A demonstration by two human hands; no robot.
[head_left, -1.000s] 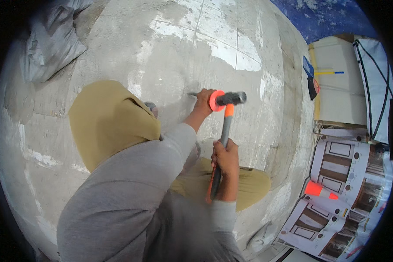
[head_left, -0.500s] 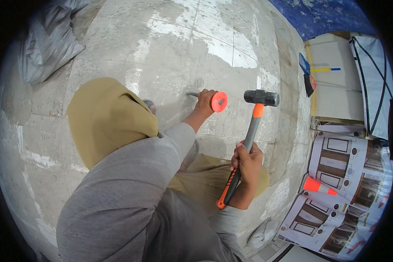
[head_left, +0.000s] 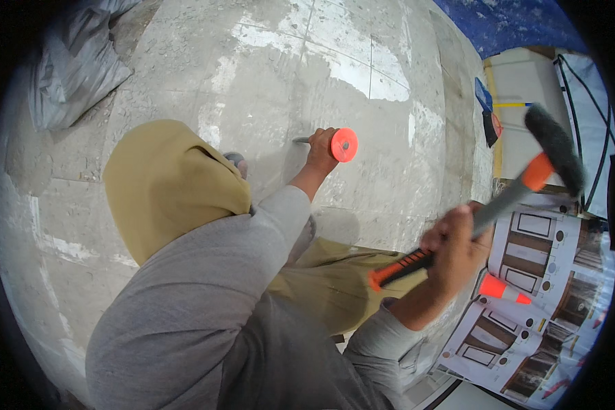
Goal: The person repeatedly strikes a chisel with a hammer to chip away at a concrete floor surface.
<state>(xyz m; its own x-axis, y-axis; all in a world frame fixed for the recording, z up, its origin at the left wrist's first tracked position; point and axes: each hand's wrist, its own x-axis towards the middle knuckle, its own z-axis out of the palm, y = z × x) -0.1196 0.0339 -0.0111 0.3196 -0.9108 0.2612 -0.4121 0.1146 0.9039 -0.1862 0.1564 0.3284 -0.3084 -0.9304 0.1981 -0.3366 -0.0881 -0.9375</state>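
Observation:
My left hand (head_left: 321, 152) is closed around a chisel with a round orange hand guard (head_left: 344, 145). Its thin steel shank (head_left: 301, 140) sticks out on the far side of the fist, toward the worn floor (head_left: 266, 178); I cannot tell whether the tip touches it. Off to the right, my right hand (head_left: 454, 249) grips a sledgehammer by its grey, black and orange handle (head_left: 495, 208). The dark hammer head (head_left: 555, 149) is raised at the upper right, well apart from the chisel. Motion slightly blurs the hammer and this hand.
A grey-white sack (head_left: 78, 72) lies at the far left, and a blue tarp (head_left: 506, 27) at the far right. Along the right side are a blue-and-black tool (head_left: 486, 113), printed sheets (head_left: 519, 249) and a small orange-and-white cone (head_left: 502, 290). White patches mark the floor's surface.
My right hand has swung the hammer right and upward, away from the chisel. My left hand stays in nearly the same place, still holding the chisel.

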